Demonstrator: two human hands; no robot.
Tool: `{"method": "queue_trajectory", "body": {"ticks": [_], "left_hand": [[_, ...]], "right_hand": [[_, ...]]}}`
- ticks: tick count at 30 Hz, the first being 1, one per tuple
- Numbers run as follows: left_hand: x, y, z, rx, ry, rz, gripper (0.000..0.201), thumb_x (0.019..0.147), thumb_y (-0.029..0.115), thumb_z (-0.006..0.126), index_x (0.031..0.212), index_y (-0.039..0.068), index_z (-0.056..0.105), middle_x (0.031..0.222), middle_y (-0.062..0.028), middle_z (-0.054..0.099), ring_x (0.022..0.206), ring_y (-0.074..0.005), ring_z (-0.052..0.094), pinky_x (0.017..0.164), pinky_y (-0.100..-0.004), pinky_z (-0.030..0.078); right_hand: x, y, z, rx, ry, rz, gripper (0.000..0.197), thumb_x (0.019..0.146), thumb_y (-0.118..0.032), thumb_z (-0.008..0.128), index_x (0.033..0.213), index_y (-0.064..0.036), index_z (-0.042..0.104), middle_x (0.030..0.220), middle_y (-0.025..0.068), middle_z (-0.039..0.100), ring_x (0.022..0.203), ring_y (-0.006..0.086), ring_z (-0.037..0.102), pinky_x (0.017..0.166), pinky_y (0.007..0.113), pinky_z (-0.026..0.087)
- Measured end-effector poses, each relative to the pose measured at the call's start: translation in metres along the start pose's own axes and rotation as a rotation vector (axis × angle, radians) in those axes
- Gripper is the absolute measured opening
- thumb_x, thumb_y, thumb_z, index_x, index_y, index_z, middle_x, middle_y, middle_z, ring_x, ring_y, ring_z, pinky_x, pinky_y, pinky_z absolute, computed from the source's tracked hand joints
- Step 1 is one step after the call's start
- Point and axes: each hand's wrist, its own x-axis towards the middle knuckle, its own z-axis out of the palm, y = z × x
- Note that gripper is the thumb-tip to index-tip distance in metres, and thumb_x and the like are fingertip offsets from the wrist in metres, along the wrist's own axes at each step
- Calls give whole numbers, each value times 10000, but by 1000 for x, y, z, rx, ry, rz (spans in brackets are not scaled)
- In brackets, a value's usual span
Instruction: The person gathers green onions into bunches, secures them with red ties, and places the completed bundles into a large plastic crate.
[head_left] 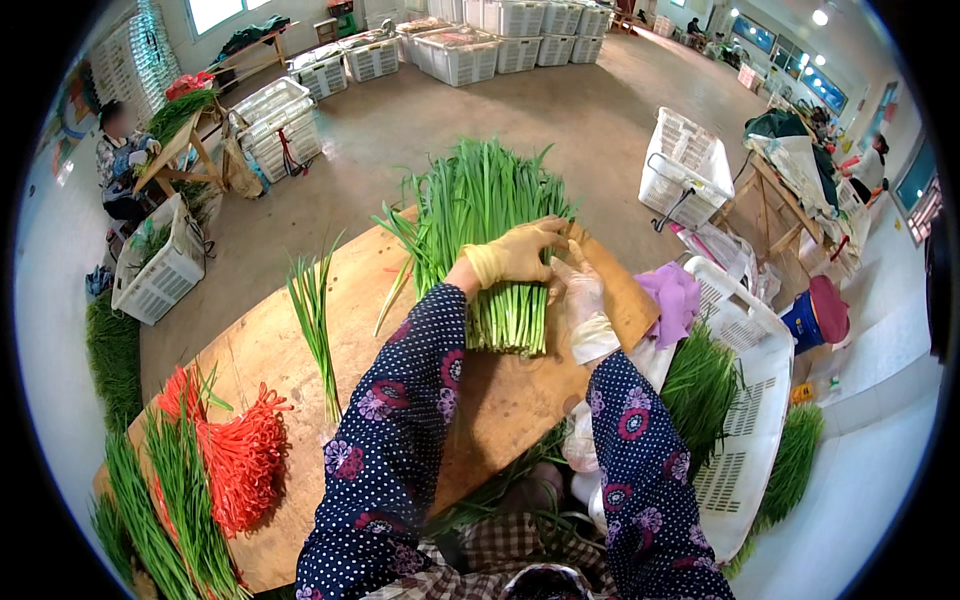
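Left hand (518, 252), in a pale yellow glove, lies open across the thick bundle of long green leaves with pale cut stems (490, 195); right hand (580, 295), in a thin whitish glove, is at its right side, fingers bent, grip not determinable. Bundle rests beneath my hands on the tan wooden counter (260, 340). I assess moderate weight, limp leaves beyond the hands, firmer stems nearer me, easily bruised. Recommended hold: around the stems, both sides, gently.
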Motion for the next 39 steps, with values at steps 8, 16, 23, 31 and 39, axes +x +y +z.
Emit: {"method": "queue_trajectory", "body": {"ticks": [8, 16, 23, 31, 39], "left_hand": [[-67, 6, -81, -335, 743, -384, 234, 782, 143, 585, 983, 46, 654, 958, -98, 661, 878, -180, 621, 789, -307, 476], [-186, -36, -51, 433, 314, -970, 233, 795, 199, 548, 835, -5, 654, 665, -183, 625, 573, -239, 615, 576, -347, 477], [-160, -26, -12, 201, 621, -969, 226, 784, 162, 546, 912, 7, 649, 861, -206, 634, 811, -338, 608, 740, -353, 484], [-169, -62, -21, 439, 464, -1112, 229, 797, 220, 528, 880, 66, 676, 827, -161, 649, 782, -318, 627, 716, -378, 489], [-146, -13, -44, 594, 171, -961, 246, 771, 222, 533, 852, 31, 665, 785, -161, 650, 719, -312, 633, 656, -379, 494]], "right_hand": [[7, 1, 1, -24, 7, 52, 585, 744, -8, 653, 1266, 7, 388, 812, 100, 617, 432, 114, 514, 370, 235, 424], [-8, -3, 18, -97, 26, 47, 489, 765, -38, 649, 1208, 25, 454, 720, 24, 553, 458, 91, 513, 373, 215, 403], [-6, -2, 7, -96, 17, 49, 444, 776, -39, 633, 1186, 24, 475, 744, 40, 572, 468, 94, 519, 375, 226, 410], [-8, 0, 20, -116, -4, 68, 433, 777, -43, 620, 1178, 31, 476, 754, 58, 577, 479, 110, 521, 379, 247, 419], [5, 0, 5, -14, -32, 76, 374, 793, -47, 623, 1145, -11, 503, 722, 51, 579, 457, 116, 524, 377, 247, 440]]}}
